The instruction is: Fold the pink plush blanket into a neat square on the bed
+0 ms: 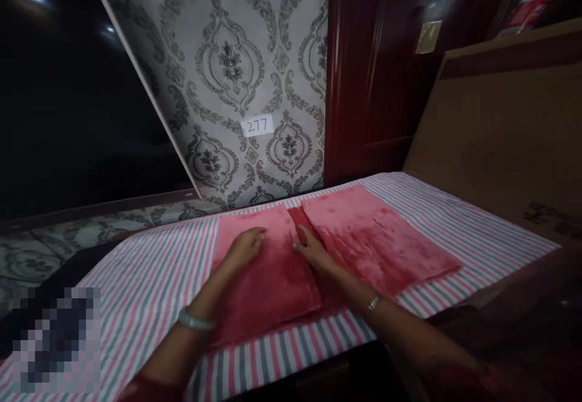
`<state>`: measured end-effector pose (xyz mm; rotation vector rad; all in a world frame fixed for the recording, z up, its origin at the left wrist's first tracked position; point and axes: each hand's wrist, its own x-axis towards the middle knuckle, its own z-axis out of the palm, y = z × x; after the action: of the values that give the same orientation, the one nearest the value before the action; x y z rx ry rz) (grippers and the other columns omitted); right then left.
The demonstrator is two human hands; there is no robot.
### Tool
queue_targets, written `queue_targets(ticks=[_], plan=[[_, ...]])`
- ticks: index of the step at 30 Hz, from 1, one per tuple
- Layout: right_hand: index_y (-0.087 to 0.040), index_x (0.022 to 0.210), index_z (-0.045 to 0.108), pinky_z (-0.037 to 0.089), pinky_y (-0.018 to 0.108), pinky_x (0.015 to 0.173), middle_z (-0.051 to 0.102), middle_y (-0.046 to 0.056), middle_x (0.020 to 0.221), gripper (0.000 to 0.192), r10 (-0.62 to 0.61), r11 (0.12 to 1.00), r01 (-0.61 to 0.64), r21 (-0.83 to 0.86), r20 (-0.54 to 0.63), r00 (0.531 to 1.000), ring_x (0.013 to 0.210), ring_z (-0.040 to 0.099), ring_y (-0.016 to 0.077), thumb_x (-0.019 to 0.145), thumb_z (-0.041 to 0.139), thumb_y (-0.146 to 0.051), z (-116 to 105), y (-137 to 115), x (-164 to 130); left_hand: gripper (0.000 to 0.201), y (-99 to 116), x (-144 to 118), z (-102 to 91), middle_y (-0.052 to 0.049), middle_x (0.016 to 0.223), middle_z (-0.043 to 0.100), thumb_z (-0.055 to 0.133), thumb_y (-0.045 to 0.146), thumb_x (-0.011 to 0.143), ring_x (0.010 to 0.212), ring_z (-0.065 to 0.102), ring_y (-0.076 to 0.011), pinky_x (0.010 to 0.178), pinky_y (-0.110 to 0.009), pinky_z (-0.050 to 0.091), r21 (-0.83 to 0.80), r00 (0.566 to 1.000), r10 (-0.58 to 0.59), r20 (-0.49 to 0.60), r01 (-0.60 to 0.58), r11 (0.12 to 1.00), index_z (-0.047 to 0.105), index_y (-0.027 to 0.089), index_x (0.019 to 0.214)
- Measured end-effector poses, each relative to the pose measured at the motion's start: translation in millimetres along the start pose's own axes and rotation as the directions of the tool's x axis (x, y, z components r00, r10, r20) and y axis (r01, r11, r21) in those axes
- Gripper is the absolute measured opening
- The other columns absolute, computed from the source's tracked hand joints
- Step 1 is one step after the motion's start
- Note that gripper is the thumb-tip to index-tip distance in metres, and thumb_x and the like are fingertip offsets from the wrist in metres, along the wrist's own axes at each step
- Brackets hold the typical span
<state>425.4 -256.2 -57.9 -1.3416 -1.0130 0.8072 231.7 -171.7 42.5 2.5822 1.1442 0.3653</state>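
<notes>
A pink-red plush cloth (pixel 264 287) lies spread on a striped sheet, its two side parts folded inward. Between the folded parts runs a narrow strip of darker red. My left hand (pixel 247 248) rests on or just above the left part, fingers stretched toward the middle. Over the inner edge of that left part is my right hand (pixel 314 253), thumb and fingers apart, with no cloth visibly pinched. The right folded part (pixel 377 238) looks rumpled, its nap showing light and dark patches. Whether the fingertips press on the plush I cannot tell.
The pink, grey and white striped sheet (pixel 168 262) covers the table. A large dark screen (pixel 82 87) stands at the left. Behind are patterned wallpaper (pixel 231 68) with a paper label (pixel 257 125) reading 277, and a dark red door (pixel 364 68). At the right stands a cardboard box (pixel 500 129).
</notes>
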Motion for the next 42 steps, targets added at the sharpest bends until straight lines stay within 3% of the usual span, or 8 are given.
queue_targets(ticks=[6,13,22,31,34,37,39,42], plan=[[-0.024,0.155,0.030,0.036,0.049,0.113,0.044,0.012,0.154,0.089,-0.088,0.996,0.087,0.005,0.066,0.994,0.138,0.045,0.0265,0.074,0.067,-0.022,-5.3,10.4,-69.4,0.035,-23.8,120.9,11.6,-0.017,0.135,0.062,0.056,0.023,0.092,0.128,0.057,-0.0270,0.106,-0.036,0.043,0.082,0.993,-0.092,0.080,0.086,0.993,0.065,0.012,0.124],[-0.026,0.147,0.048,0.031,0.051,0.117,0.052,0.007,0.148,0.070,-0.136,0.979,0.153,-0.134,0.122,0.983,0.138,0.046,0.0247,0.078,0.053,-0.015,-10.0,9.7,-96.8,0.035,-20.5,187.9,48.3,-0.008,0.118,0.064,0.061,0.040,0.093,0.101,0.064,-0.0207,0.087,-0.043,0.056,0.070,0.982,-0.101,0.162,0.090,0.993,0.061,0.016,0.119],[-0.028,0.128,0.067,0.044,0.054,0.109,0.066,0.009,0.130,0.047,-0.146,0.923,0.158,-0.350,0.060,0.987,0.123,0.059,0.0287,0.084,0.051,-0.019,-12.0,18.8,-109.9,0.016,-25.2,195.9,72.3,0.001,0.075,0.064,0.054,0.025,0.086,0.080,0.058,-0.0158,0.073,-0.025,0.046,-0.040,0.996,0.050,0.074,-0.047,0.998,0.065,0.014,0.082],[-0.032,0.128,0.067,0.052,0.053,0.098,0.068,0.009,0.124,0.045,-0.114,0.797,0.175,-0.578,0.141,0.983,0.113,0.064,0.0298,0.089,0.050,-0.017,-34.3,-25.5,-116.9,0.021,-25.6,195.1,83.1,-0.008,0.093,0.070,0.048,0.029,0.090,0.085,0.060,-0.0194,0.075,-0.027,0.043,0.010,0.992,0.091,0.087,-0.092,0.996,0.064,0.016,0.085],[-0.033,0.134,0.062,0.040,0.060,0.108,0.054,0.010,0.145,0.046,-0.189,0.665,0.277,-0.693,0.202,0.961,0.132,0.050,0.0348,0.090,0.056,-0.021,-30.7,-54.3,-112.1,0.023,-26.8,199.9,73.3,-0.008,0.094,0.071,0.049,0.032,0.091,0.084,0.061,-0.0194,0.073,-0.026,0.044,0.041,0.985,0.095,0.143,-0.102,0.994,0.065,0.015,0.088],[-0.037,0.147,0.047,0.016,0.063,0.120,0.030,0.003,0.162,0.064,-0.198,0.640,0.469,-0.609,0.459,0.866,0.149,0.022,0.0343,0.087,0.069,-0.032,-16.3,-67.2,-103.6,0.027,-30.3,203.3,61.7,-0.008,0.097,0.073,0.052,0.038,0.092,0.085,0.064,-0.0199,0.074,-0.026,0.045,0.075,0.975,0.098,0.198,-0.114,0.991,0.067,0.015,0.089],[-0.041,0.151,0.039,0.005,0.062,0.121,0.026,-0.001,0.164,0.073,-0.160,0.662,0.527,-0.533,0.586,0.794,0.152,0.012,0.0322,0.085,0.072,-0.042,-8.3,-61.0,-99.0,0.031,-32.5,202.0,58.9,-0.010,0.102,0.073,0.051,0.041,0.094,0.089,0.066,-0.0208,0.077,-0.026,0.046,0.102,0.972,0.093,0.214,-0.117,0.988,0.068,0.016,0.092],[-0.043,0.152,0.033,-0.001,0.061,0.122,0.022,-0.002,0.164,0.079,-0.107,0.699,0.506,-0.505,0.625,0.773,0.153,0.004,0.0307,0.084,0.073,-0.049,-5.7,-38.1,-96.1,0.035,-34.3,195.5,66.5,-0.013,0.108,0.072,0.045,0.042,0.098,0.100,0.066,-0.0239,0.086,-0.030,0.046,0.152,0.982,0.073,0.176,-0.101,0.983,0.068,0.015,0.099]])
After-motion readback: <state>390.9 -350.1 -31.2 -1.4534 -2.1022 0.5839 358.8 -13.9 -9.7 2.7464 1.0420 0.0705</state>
